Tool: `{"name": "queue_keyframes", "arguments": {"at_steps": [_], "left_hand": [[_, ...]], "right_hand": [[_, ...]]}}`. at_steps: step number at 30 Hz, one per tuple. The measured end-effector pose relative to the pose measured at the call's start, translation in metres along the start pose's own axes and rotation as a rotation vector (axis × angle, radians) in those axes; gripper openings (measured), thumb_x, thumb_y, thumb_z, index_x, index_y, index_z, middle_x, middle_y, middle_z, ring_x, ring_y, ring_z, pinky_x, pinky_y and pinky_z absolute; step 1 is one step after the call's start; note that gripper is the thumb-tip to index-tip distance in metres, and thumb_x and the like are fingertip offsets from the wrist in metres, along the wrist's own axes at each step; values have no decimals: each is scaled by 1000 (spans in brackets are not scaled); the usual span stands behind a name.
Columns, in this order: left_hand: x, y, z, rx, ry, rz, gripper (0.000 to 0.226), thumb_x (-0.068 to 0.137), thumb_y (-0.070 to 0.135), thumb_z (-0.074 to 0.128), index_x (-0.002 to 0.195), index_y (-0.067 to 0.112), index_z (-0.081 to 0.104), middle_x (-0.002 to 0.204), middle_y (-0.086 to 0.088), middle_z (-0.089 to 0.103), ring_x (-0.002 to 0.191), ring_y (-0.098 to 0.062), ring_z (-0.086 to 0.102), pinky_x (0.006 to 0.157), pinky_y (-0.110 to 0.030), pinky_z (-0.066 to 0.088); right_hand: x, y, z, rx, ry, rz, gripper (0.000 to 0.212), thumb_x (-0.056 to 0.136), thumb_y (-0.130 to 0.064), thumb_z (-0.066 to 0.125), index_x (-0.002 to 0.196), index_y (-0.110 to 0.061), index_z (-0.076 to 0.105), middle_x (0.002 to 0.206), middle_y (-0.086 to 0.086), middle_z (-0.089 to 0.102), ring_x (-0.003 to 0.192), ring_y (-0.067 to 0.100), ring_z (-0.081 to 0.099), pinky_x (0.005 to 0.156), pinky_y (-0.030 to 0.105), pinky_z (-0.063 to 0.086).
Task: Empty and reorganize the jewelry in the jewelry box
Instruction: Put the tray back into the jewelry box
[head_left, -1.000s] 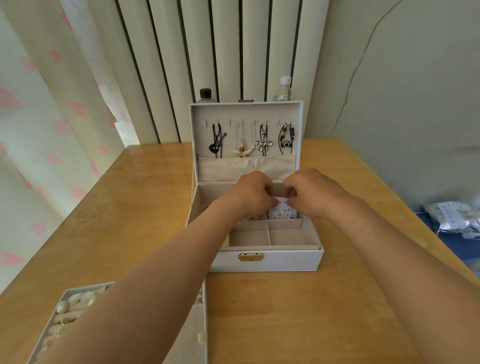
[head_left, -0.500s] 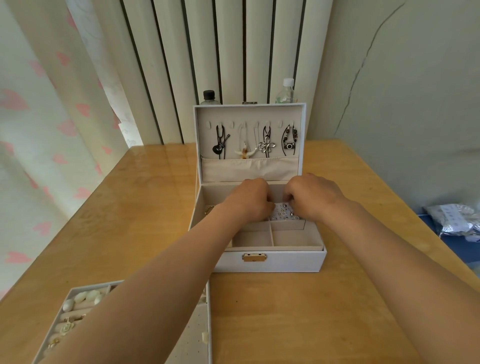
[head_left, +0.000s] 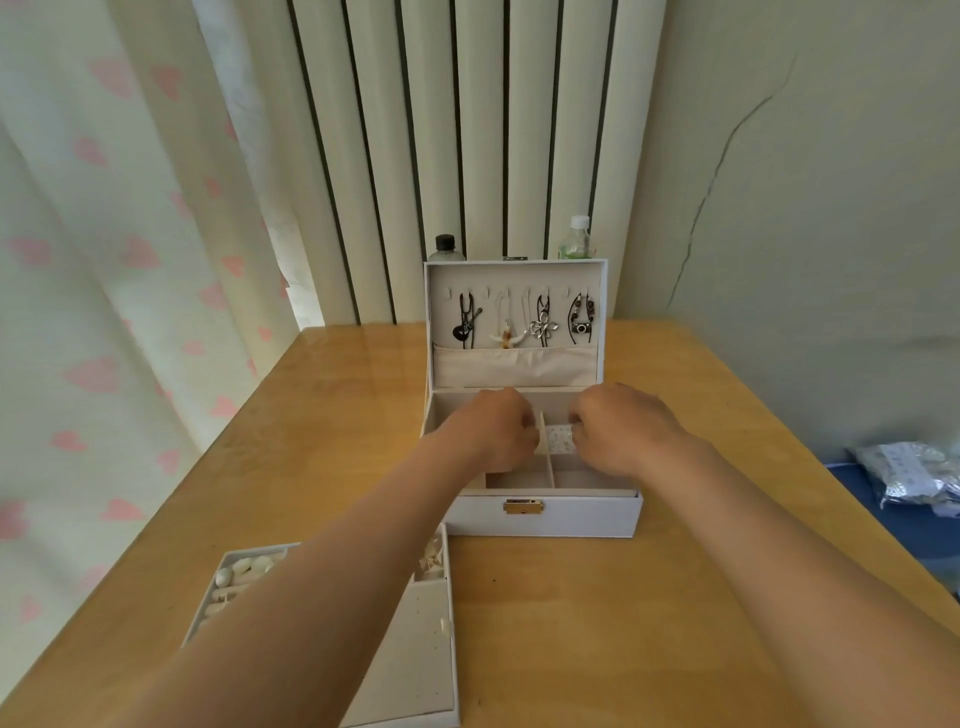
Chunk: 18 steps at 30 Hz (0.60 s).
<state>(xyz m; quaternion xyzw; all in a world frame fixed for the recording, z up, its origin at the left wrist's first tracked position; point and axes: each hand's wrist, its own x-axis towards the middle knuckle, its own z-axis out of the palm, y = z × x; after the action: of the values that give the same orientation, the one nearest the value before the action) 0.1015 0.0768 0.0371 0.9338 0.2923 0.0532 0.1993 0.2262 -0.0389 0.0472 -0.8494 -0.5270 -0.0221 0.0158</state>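
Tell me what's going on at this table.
A person is working inside the open jewelry box. The right hand pinches a small earring card over a back compartment; the left hand is curled beside it, its grip hidden. Four necklaces hang in the lid. A tray of pieces sits on the table, near left.

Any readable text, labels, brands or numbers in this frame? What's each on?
None legible.
Foil packets, right edge: dark print, too blurred to read.
Black-capped bottle, white-capped bottle behind the jewelry box: no readable label.
Gold clasp: no marking visible.
Earring card by the right hand: studs only, no print.
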Motion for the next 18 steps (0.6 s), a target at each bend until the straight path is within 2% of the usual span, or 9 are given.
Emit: {"name": "queue_keyframes", "arguments": {"at_steps": [2,4,7,10,14,18], "left_hand": [[-17,-2,1,-4,21,-15,28,98,27,50,108,11,72,106,-5,71,97,-22,65,90,-40,55],[-34,-4,6,17,38,-11,30,98,28,47,100,10,71,97,-7,72,90,-24,66,85,-41,56],[-53,-11,14,85,91,-19,34,99,34,43,91,13,69,84,-4,68,82,-24,63,78,-41,55],[-68,-16,24,104,156,-52,38,101,41,36,96,15,64,96,-7,64,91,-28,61,82,-41,52],[-81,-16,39,318,245,-50,49,107,42,20,121,18,61,122,-11,60,114,-30,56,93,-39,43],[-81,-18,42,360,261,-44,52,107,42,17,126,18,58,128,-11,58,118,-29,54,96,-40,41]], "right_hand": [[-12,-11,3,54,30,-35,23,97,-29,43,86,-20,61,91,1,61,89,26,59,71,36,46],[-24,-22,10,125,17,-49,30,102,-38,37,95,-19,59,99,1,60,96,26,58,79,40,48],[-36,-35,20,181,-19,-44,38,105,-42,30,104,-16,57,108,3,58,102,26,57,85,41,45],[-47,-41,29,157,6,-33,43,106,-40,24,107,-16,59,113,4,60,106,28,58,90,42,42],[-55,-45,34,97,95,-18,44,105,-35,21,104,-18,61,109,2,65,102,25,59,96,41,40],[-56,-47,35,98,126,-15,43,105,-34,21,100,-19,61,106,1,66,101,24,60,96,41,39]]}}
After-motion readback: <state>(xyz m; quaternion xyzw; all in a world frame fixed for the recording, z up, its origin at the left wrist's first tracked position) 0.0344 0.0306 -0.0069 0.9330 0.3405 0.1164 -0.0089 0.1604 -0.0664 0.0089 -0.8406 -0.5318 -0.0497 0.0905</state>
